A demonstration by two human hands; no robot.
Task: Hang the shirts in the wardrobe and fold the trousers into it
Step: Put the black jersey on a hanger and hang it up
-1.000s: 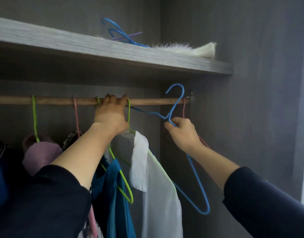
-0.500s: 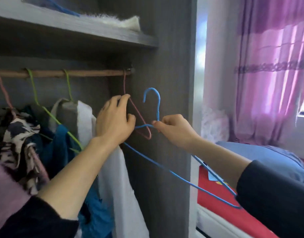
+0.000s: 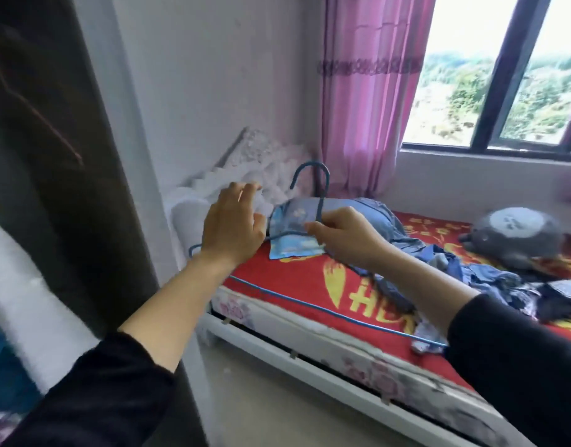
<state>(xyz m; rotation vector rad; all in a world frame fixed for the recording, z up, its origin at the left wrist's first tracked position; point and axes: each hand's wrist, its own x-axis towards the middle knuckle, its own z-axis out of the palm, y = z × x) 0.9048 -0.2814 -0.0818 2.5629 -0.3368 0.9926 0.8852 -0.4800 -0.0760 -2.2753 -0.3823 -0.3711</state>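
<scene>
My right grip [image 3: 345, 238]: pinched together on the neck of a blue wire hanger [image 3: 310, 201], hook upright. My left grip [image 3: 234, 227]: fingers spread apart, at the hanger's left shoulder. Blue clothes [image 3: 490, 279]: heaped on the bed [image 3: 297, 353] beyond my right grip, toward its far right edge. Red bedcover [image 3: 277, 279]: yellow letters, partly hidden, "H" readable.

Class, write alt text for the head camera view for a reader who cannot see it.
The right hand pinches a blue hanger by its neck above a red bed, while the left hand hovers open beside it. Crumpled blue clothes lie on the bed under a window with pink curtains.
</scene>
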